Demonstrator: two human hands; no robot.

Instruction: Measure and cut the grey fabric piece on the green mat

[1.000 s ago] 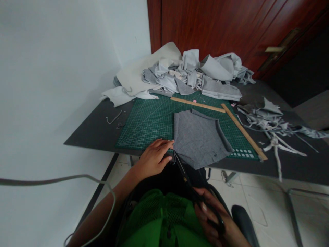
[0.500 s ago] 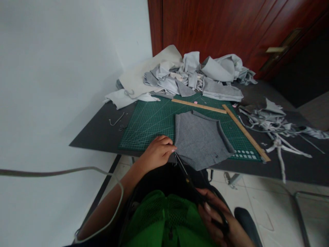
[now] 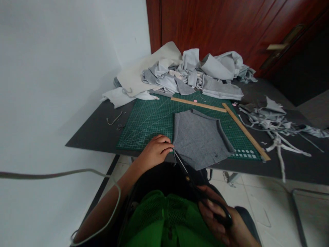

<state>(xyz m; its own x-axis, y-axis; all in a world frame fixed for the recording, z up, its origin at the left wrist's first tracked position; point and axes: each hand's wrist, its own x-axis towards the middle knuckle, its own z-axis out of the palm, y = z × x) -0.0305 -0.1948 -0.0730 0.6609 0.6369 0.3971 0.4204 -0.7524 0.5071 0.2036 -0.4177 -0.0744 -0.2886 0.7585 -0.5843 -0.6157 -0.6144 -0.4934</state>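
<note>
Grey cloth (image 3: pixel 202 140) against left hand (image 3: pixel 155 151)

On the desk (image 3: pixel 91 135) lies a mat (image 3: pixel 149 118), and on its near right part a cloth (image 3: pixel 200 137) whose front corner reaches past the near edge, with the left hand (image 3: pixel 155 152) at its left corner and the scissors (image 3: pixel 187 178) in front, in the right hand (image 3: pixel 212 223). One ruler (image 3: pixel 197 104) lies behind the cloth near the mat's back edge, a second ruler (image 3: pixel 246 131) along its right side; a fabric heap (image 3: pixel 190 72) lies behind the mat, scraps (image 3: pixel 269 113) to its right. Beyond the desk, a wall (image 3: pixel 51 68) stands left and a door (image 3: pixel 205 27) behind.
</note>
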